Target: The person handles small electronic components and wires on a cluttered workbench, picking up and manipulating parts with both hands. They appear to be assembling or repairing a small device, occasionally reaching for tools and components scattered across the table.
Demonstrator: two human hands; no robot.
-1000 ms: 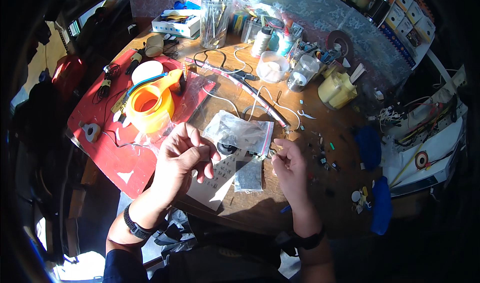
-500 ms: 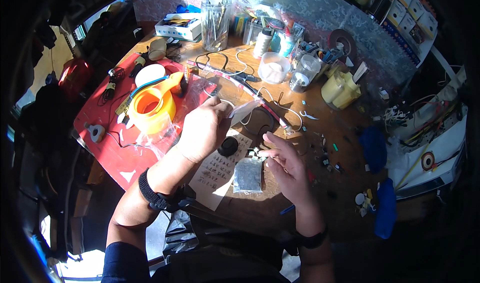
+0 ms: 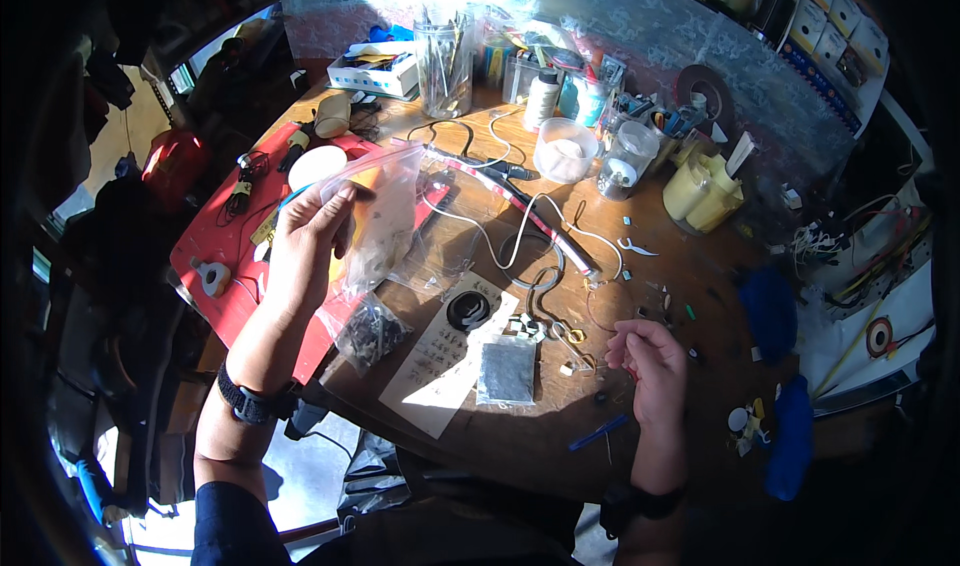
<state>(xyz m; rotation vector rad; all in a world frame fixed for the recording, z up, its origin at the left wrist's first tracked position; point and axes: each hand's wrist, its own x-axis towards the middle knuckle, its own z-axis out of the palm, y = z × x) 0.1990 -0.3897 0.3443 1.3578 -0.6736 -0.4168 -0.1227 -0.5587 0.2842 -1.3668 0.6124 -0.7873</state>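
My left hand [image 3: 305, 251] is raised over the red mat [image 3: 215, 236] and grips the top of a clear plastic bag [image 3: 385, 221] that hangs down from its fingers. My right hand [image 3: 648, 361] rests on the wooden table [image 3: 660, 266] with its fingers curled near some small metal parts [image 3: 560, 341]; whether it pinches anything I cannot tell. Between the hands lie a paper sheet [image 3: 445, 361], a black round disc [image 3: 468, 311], a small bag of dark bits [image 3: 506, 371] and another bag of dark parts [image 3: 368, 331].
White and red-black wires [image 3: 520, 221] snake across the table's middle. Jars, a plastic cup [image 3: 562, 151], a spool and a yellow container [image 3: 700, 191] crowd the back. A white lid [image 3: 315, 166] sits on the mat. Blue items [image 3: 770, 311] lie at the right.
My left hand has lifted the clear bag off the table and carried it left over the red mat. My right hand has drifted a little to the right.
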